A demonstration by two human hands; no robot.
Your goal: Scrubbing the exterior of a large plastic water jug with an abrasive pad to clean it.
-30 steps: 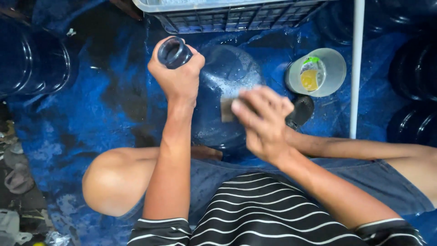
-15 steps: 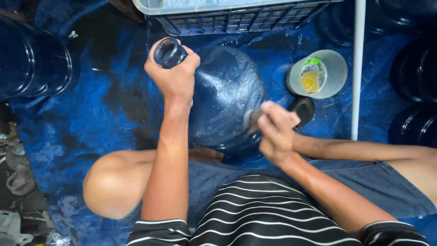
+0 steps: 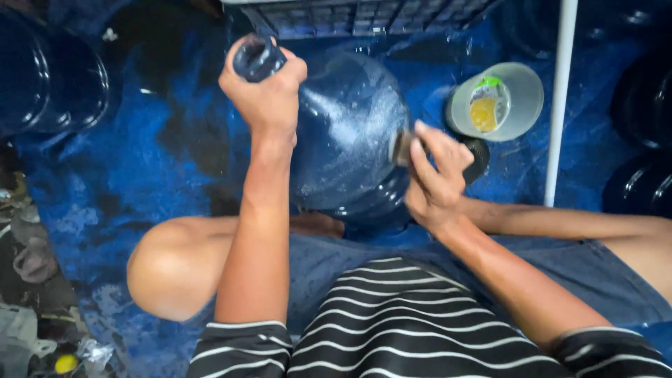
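While the person sits with knees apart in a striped shirt [image 3: 413, 322], the large blue water jug [image 3: 350, 140] lies tilted between the legs, its body wet and its neck pointing up and to the left. The left hand [image 3: 269, 94] is closed around the jug's neck just below the open mouth. The right hand [image 3: 434, 178] pinches a small scrubbing pad [image 3: 401, 147] against the jug's right side, fingers curled on it. Just beyond the right hand, a pale round bowl [image 3: 521, 105] holding a yellow and green item rests on the blue tarpaulin [image 3: 140, 154]. A white vertical pole [image 3: 558, 105] stands beside the bowl. Farther off, a dark plastic crate [image 3: 364, 17] sits at the top edge.
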